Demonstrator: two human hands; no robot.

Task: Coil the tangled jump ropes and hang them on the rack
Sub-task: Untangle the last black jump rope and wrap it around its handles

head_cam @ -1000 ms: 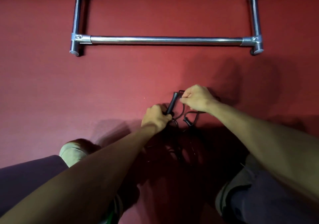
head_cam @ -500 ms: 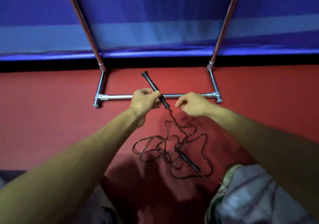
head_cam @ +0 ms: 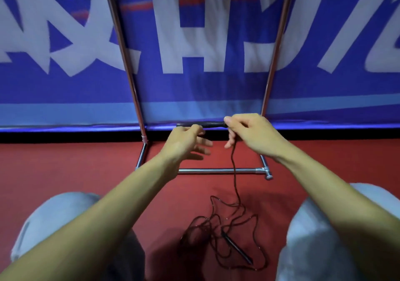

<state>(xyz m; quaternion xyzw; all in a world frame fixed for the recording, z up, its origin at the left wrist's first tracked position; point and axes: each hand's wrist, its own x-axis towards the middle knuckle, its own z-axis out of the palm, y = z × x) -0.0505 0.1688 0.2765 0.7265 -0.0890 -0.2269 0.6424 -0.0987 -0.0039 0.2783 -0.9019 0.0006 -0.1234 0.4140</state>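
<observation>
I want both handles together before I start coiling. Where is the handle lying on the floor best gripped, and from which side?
Probably grip the floor handle on its bare shaft toward the near right tip, coming straight down from above and closing across its width. It lies flat and slanted, and its far left end runs into the tangled cord, so that end is crowded.

The right hand pinches a level black handle; the left hand, fingers spread, seems to touch it. The rope drops to a tangle on the floor.
</observation>
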